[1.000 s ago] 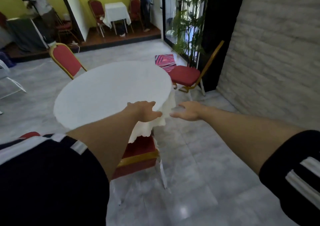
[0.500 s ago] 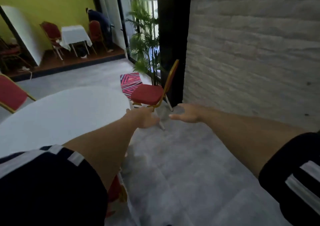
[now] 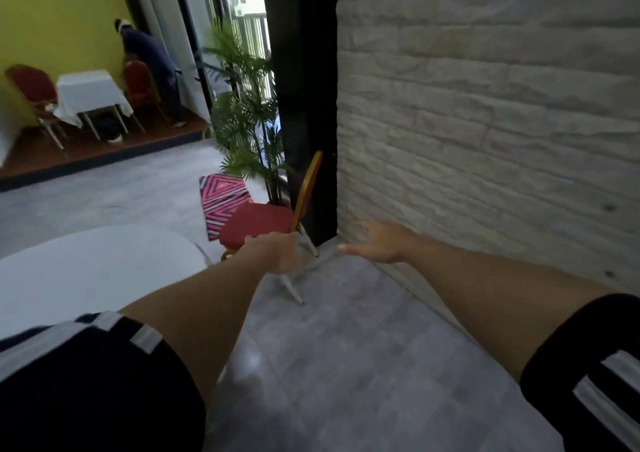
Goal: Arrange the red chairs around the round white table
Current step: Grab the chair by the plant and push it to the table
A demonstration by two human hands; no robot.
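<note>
Red chair [image 3: 258, 223] sits at 12 o'clock by black pillar [image 3: 304, 71], apart from round white table [image 3: 93, 271] at 9 — not placed yet. Left hand [image 3: 277, 252] & right hand [image 3: 379, 245] both empty, fingers loose, reaching twd it.

Both arms stretched forward, left hand [image 3: 277, 252] loosely curled, right hand [image 3: 379, 244] open, empty

You had grey tiled floor [image 3: 346, 365] underfoot: red chair [image 3: 258, 225] standing on it by the black pillar, patterned mat [image 3: 221, 199] flat beside it, round white table [image 3: 86, 271] nearby.
</note>
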